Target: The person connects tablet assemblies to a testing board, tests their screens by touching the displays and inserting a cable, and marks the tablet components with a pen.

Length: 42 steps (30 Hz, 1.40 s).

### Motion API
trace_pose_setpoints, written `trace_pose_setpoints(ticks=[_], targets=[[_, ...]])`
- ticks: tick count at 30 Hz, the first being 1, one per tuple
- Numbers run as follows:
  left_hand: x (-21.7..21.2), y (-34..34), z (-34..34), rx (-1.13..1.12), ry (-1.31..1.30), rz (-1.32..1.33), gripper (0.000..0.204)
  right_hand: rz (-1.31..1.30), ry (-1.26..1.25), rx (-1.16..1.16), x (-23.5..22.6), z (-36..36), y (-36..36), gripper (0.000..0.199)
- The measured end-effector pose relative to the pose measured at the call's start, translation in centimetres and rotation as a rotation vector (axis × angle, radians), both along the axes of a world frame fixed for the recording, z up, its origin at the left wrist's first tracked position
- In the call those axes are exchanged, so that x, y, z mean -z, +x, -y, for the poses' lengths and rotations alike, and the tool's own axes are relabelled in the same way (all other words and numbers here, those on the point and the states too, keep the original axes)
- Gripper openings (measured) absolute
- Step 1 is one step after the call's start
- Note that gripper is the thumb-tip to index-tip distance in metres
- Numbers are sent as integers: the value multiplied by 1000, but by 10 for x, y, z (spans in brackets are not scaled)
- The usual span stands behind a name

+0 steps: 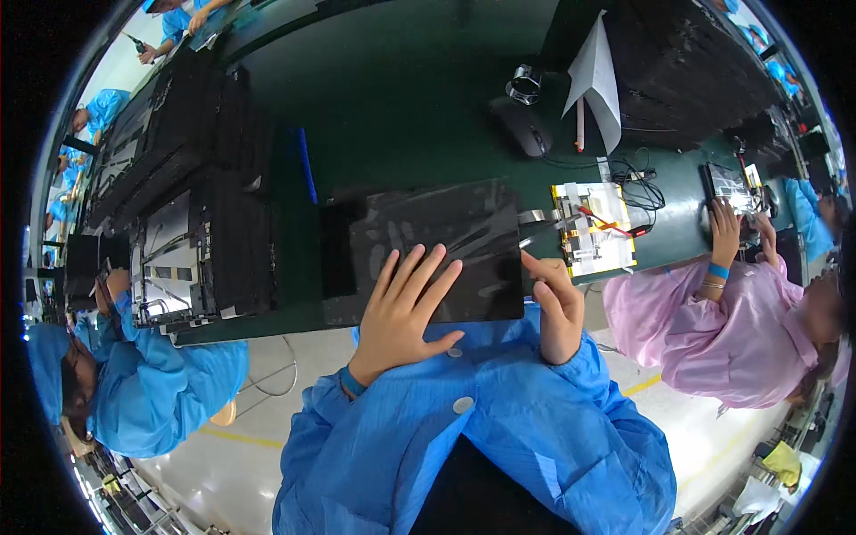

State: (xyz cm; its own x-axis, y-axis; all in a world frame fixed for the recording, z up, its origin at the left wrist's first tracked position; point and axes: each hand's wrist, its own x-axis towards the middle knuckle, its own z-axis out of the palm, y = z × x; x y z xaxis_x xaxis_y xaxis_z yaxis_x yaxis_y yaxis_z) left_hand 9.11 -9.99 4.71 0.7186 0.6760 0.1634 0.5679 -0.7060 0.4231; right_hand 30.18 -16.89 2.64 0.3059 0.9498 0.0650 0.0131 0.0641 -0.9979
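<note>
Coat (pixel 383 441); left fingers (pixel 411 276) splayed on panel (pixel 481 290); right fingers (pixel 546 268) half-open, empty; parts (pixel 171 234) in tray (pixel 239 259)

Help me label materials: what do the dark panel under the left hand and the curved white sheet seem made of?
Dark panel: glossy glass or plastic, perhaps film-covered, judging by its streaky reflections; which, I can't tell. White sheet: probably matte paper, being thin, curled and without glare.

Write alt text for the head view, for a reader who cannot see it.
A person's left hand lies spread on a dark glossy panel on a green table, the right hand at its right edge. Right of it lies a white-taped, yellow-edged pack; dark parts are stacked left. Co-workers are on both sides.
</note>
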Motion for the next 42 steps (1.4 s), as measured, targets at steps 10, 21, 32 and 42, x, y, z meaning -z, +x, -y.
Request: trace_pose_setpoints(ticks=[10, 21, 32, 42], targets=[[-78, -33, -21, -146, 412, 310, 33, 63, 275, 93, -19, -8, 6, 34], [-114, 41, -139, 481, -447, -212, 40, 981, 548, 299, -2, -12, 6, 60], [-6, 64, -204, 324, -657, 268, 36, 1143, 57, 50, 11, -47, -13, 81], [33, -54, -182, -1001, 112, -394, 29, 1114, 95, -12, 3, -62, -22, 70]])
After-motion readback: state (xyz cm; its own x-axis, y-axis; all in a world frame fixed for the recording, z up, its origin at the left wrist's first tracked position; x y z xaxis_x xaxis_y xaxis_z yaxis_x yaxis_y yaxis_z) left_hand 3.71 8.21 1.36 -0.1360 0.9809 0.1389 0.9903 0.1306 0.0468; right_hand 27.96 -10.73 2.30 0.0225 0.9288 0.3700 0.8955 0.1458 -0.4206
